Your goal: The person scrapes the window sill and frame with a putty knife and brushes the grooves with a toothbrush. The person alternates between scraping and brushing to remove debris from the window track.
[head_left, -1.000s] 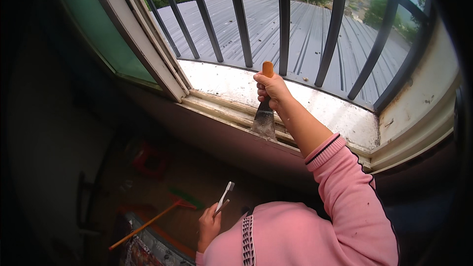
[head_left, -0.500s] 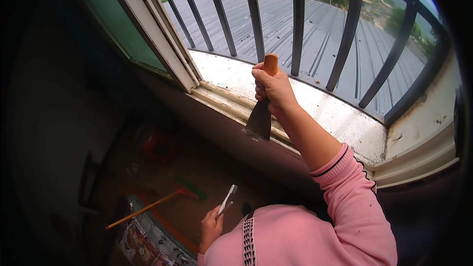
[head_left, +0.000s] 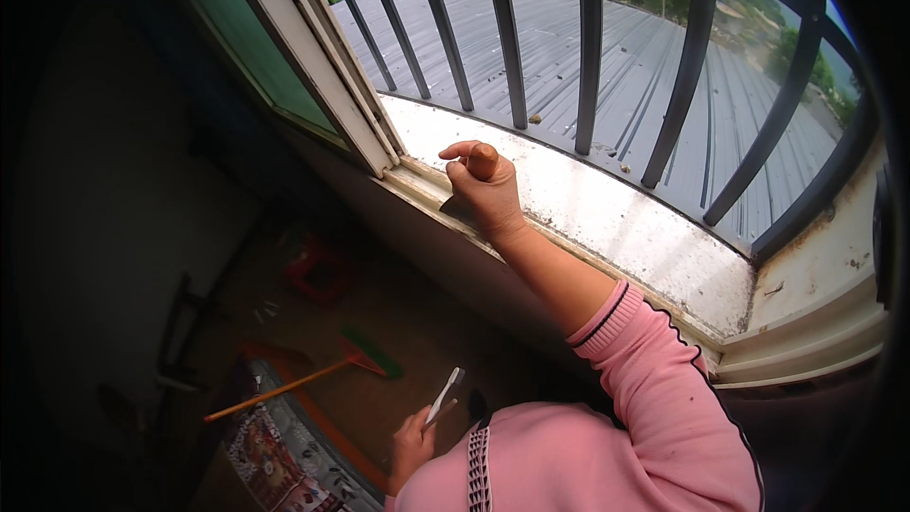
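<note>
My right hand (head_left: 491, 201) is closed around the wooden handle of a scraper (head_left: 483, 162), its index finger lifted off the grip. The handle's end points up, and the dark blade is mostly hidden behind my hand, down at the window track (head_left: 417, 179). Whether the blade's edge touches the track cannot be made out. Low in front of my body, my left hand (head_left: 409, 444) grips a white toothbrush (head_left: 442, 396), bristle end up. A second thin stick-like piece shows beside the brush in the same hand.
Dark bars (head_left: 590, 57) stand beyond the dusty white sill (head_left: 607, 204). A sliding window frame (head_left: 313, 66) is at the left. On the dim floor below lie a green-headed broom (head_left: 372, 353) and a red object (head_left: 318, 270), beside a patterned, cloth-like surface (head_left: 270, 455).
My right hand has moved left and down with the scraper, bringing the blade from above the sill's inner edge to the track. My left hand still holds the toothbrush, almost unmoved.
</note>
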`<state>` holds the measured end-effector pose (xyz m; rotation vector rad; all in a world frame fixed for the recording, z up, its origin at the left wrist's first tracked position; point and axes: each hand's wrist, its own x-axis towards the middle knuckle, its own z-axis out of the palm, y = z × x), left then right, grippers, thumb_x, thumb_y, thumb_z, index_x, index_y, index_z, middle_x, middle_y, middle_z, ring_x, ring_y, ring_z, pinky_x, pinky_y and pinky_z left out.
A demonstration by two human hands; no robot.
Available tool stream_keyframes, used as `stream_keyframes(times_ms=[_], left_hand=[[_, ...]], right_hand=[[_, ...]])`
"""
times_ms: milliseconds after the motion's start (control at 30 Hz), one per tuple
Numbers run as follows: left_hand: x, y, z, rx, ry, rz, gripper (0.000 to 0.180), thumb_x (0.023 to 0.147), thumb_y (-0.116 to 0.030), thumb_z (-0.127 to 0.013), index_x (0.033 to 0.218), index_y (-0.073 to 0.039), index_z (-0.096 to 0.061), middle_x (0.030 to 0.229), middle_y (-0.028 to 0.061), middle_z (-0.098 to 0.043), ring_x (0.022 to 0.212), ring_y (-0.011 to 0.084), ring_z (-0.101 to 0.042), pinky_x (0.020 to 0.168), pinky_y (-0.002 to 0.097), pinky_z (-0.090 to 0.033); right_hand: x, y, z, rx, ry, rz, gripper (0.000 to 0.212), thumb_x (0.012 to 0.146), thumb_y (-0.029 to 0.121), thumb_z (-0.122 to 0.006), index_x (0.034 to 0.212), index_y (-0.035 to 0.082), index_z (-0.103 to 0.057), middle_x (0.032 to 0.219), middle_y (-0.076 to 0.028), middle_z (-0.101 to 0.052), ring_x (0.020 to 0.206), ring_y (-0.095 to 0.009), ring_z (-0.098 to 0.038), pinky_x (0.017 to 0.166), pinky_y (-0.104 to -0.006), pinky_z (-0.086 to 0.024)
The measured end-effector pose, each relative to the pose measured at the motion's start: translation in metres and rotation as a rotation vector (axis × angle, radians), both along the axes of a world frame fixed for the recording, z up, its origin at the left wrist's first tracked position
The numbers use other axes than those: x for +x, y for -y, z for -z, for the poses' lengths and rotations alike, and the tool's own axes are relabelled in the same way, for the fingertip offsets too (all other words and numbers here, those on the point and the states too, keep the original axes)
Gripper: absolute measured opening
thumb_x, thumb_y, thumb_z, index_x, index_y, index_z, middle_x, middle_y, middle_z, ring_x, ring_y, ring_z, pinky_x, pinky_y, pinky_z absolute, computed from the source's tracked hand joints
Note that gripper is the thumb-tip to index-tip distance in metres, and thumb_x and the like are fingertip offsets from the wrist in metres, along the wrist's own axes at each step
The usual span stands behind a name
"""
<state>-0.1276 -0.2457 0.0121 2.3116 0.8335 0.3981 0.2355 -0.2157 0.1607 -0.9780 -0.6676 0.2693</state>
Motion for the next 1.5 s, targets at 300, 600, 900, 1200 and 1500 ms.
stream_keyframes(times_ms=[300, 600, 900, 1200, 1500], left_hand=[[-0.007, -0.009, 0.009, 0.027, 0.038, 0.024, 0.032, 0.078, -0.004, -0.059, 0.109, -0.005, -0.056, 0.085, 0.0173, -0.059, 0.075, 0.036, -0.059, 0.063, 0.0401, -0.047], [-0.011, -0.016, 0.006, 0.019, 0.034, -0.001, 0.029, 0.08, -0.006, -0.058, 0.108, -0.004, -0.057, 0.085, 0.0182, -0.059, 0.076, 0.0361, -0.059, 0.064, 0.0398, -0.047], [-0.007, -0.025, 0.009, 0.049, 0.041, 0.021, 0.028, 0.08, -0.006, -0.059, 0.108, -0.005, -0.058, 0.083, 0.0157, -0.06, 0.071, 0.03, -0.06, 0.061, 0.036, -0.047], [0.005, -0.032, 0.002, 0.067, 0.04, 0.08, 0.027, 0.081, -0.008, -0.059, 0.107, -0.005, -0.058, 0.085, 0.0174, -0.06, 0.076, 0.0361, -0.06, 0.063, 0.0398, -0.048], [0.006, -0.035, 0.008, 0.069, 0.035, 0.109, 0.028, 0.08, -0.008, -0.059, 0.108, -0.006, -0.057, 0.086, 0.0169, -0.06, 0.074, 0.0368, -0.059, 0.061, 0.0408, -0.048]], right_hand=[[-0.01, 0.001, 0.001, -0.278, 0.225, -0.1, 0.012, 0.078, 0.008, -0.054, 0.08, 0.003, -0.064, 0.06, 0.004, -0.048, 0.059, -0.004, -0.042, 0.056, -0.0203, -0.037], [0.029, 0.007, -0.003, -0.235, -0.214, -0.2, 0.01, 0.074, 0.004, -0.051, 0.08, 0.003, -0.059, 0.053, 0.004, -0.042, 0.04, -0.005, -0.033, 0.037, -0.0222, -0.025], [0.065, 0.031, 0.019, -0.097, -0.591, -0.116, 0.011, 0.076, 0.003, -0.05, 0.086, 0.005, -0.052, 0.053, 0.003, -0.034, 0.038, -0.006, -0.027, 0.037, -0.0228, -0.021], [0.06, 0.04, 0.007, -0.087, -0.536, -0.098, 0.012, 0.076, 0.002, -0.05, 0.087, 0.005, -0.053, 0.053, 0.003, -0.036, 0.038, -0.005, -0.028, 0.037, -0.0229, -0.022], [0.012, 0.055, -0.026, 0.017, -0.379, -0.096, 0.014, 0.077, 0.002, -0.051, 0.09, 0.002, -0.055, 0.055, 0.004, -0.04, 0.041, -0.005, -0.032, 0.038, -0.0208, -0.024]])
